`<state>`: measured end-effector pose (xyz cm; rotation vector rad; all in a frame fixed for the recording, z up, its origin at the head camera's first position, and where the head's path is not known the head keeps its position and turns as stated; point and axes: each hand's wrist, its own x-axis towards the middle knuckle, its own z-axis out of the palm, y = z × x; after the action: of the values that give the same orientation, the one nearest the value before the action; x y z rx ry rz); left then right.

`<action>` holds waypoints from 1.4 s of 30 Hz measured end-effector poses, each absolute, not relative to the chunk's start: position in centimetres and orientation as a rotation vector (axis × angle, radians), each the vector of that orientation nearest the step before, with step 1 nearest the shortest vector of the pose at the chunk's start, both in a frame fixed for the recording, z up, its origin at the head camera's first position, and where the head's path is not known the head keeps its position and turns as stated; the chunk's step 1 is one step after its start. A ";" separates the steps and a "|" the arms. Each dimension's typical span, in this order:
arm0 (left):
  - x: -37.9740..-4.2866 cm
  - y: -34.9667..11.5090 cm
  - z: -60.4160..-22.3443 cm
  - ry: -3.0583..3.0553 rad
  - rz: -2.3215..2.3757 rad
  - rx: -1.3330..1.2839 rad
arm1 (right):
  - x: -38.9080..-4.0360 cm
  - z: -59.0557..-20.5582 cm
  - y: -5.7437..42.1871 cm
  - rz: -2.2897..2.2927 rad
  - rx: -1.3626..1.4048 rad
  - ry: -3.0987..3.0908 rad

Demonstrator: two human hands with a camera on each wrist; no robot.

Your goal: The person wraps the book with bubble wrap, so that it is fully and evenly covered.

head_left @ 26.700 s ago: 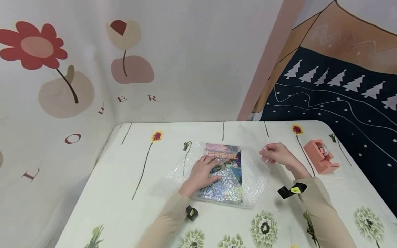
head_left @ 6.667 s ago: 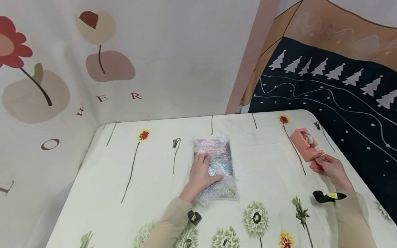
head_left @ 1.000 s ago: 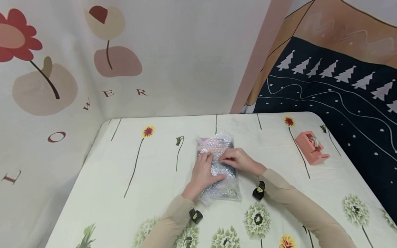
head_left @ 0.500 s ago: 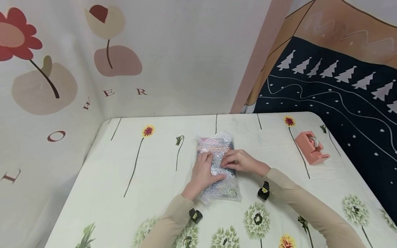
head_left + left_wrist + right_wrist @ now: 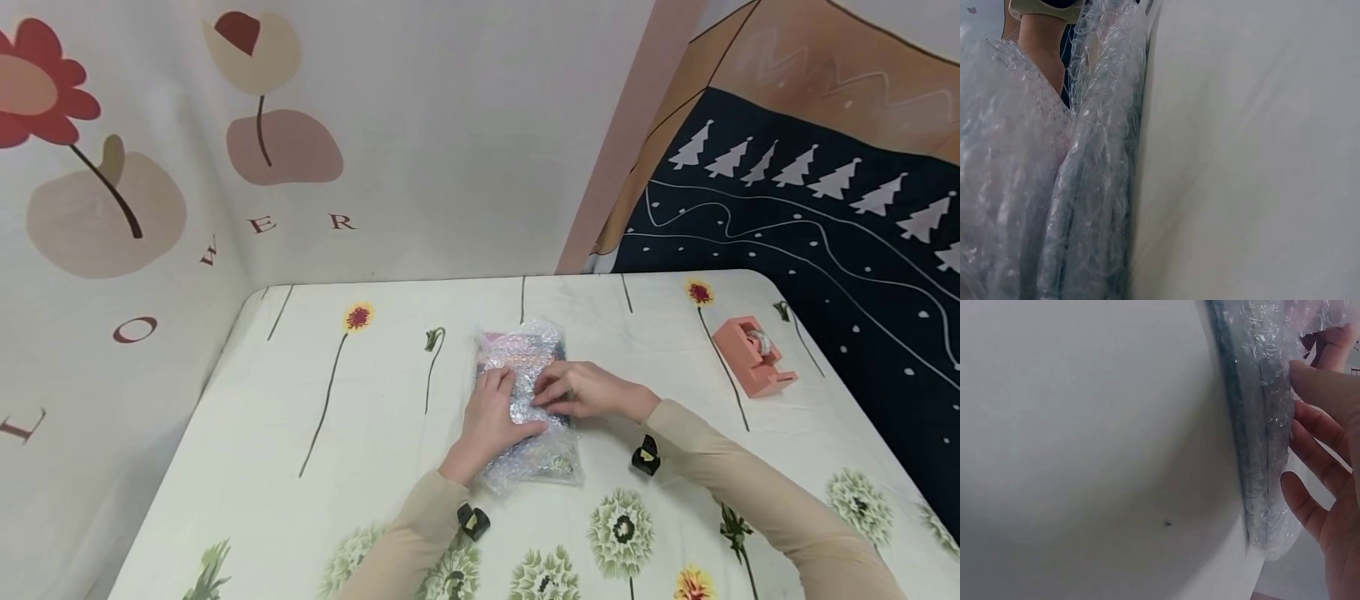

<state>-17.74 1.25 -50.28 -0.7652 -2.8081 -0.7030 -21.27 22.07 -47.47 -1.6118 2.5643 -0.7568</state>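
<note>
A flat, book-sized item with a colourful printed cover lies in the middle of the table, wrapped in clear bubble wrap [image 5: 536,458]. My left hand [image 5: 487,427] rests on its left part, thumb spread to the right, holding it down. From the right, my right hand [image 5: 592,390] touches the top of the wrap with its fingertips, fingers gently bent. The right wrist view shows the right hand [image 5: 1342,550] with fingertips along the wrapped package [image 5: 1260,444]. In the left wrist view the bubble wrap [image 5: 1094,181] fills the left side and the left hand's fingers are hidden.
A pink tape dispenser [image 5: 750,358] with a roll of clear tape stands at the table's right side. The table [image 5: 652,333] has a white cloth with printed flowers. A pale curtain [image 5: 450,167] hangs behind it, and a dark patterned cloth [image 5: 810,225] is at the right.
Earlier the wrap lay partly spread; later the right hand was at the tape dispenser. It is now on the package, its fingers slightly looser over the last second. The left hand stays put.
</note>
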 end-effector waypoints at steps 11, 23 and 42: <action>-17.7 1.3 -50.2 -2.832 -0.701 -0.763 | -20.6 -48.3 23.4 -0.895 -1.526 2.568; -17.7 1.4 -50.1 -2.833 -0.700 -0.764 | -19.7 -48.6 24.0 -0.976 -1.502 2.580; -17.6 1.2 -50.2 -2.839 -0.717 -0.763 | -19.9 -48.8 21.8 -0.705 -1.620 2.718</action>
<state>-17.59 1.24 -50.17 -0.7627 -2.8389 -0.7170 -19.85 21.80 -48.82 -1.6201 2.7176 -0.7048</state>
